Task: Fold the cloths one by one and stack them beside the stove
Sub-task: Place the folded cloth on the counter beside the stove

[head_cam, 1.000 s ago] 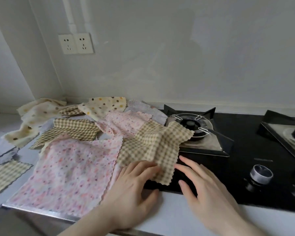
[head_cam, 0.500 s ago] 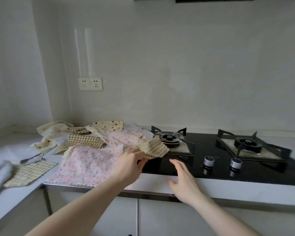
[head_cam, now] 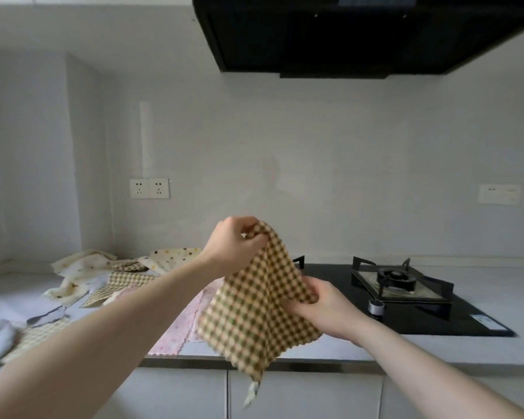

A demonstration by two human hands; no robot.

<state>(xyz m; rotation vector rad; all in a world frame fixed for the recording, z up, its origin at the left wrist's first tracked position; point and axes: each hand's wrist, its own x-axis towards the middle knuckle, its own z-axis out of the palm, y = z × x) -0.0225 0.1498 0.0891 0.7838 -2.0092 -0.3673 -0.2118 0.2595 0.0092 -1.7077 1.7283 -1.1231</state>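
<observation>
1. Lifted off the counter since a moment ago, the checked cloth (head_cam: 256, 300) is now hanging in the air in front of me, above the counter edge (head_cam: 330, 362), where earlier it was lying half over the stove's left burner.
2. My left hand (head_cam: 235, 247) is pinching its top corner, fingers curled round the fabric; my right hand (head_cam: 321, 309) is gripping its right edge lower down.
3. Behind my left arm the other cloths are lying loose on the counter: a pink floral cloth (head_cam: 179, 331), a dotted cream cloth (head_cam: 173, 257) and more checked pieces, overlapping.
4. The black glass stove (head_cam: 421, 316) is sitting to my right with its grate (head_cam: 400, 282) and a knob (head_cam: 375, 306) showing; a dark hood (head_cam: 345, 34) is hanging overhead.
5. The held cloth is thin, olive-and-cream gingham with zigzag-cut edges, one corner drooping below the counter.
6. Bare white counter is lying right of the stove.
</observation>
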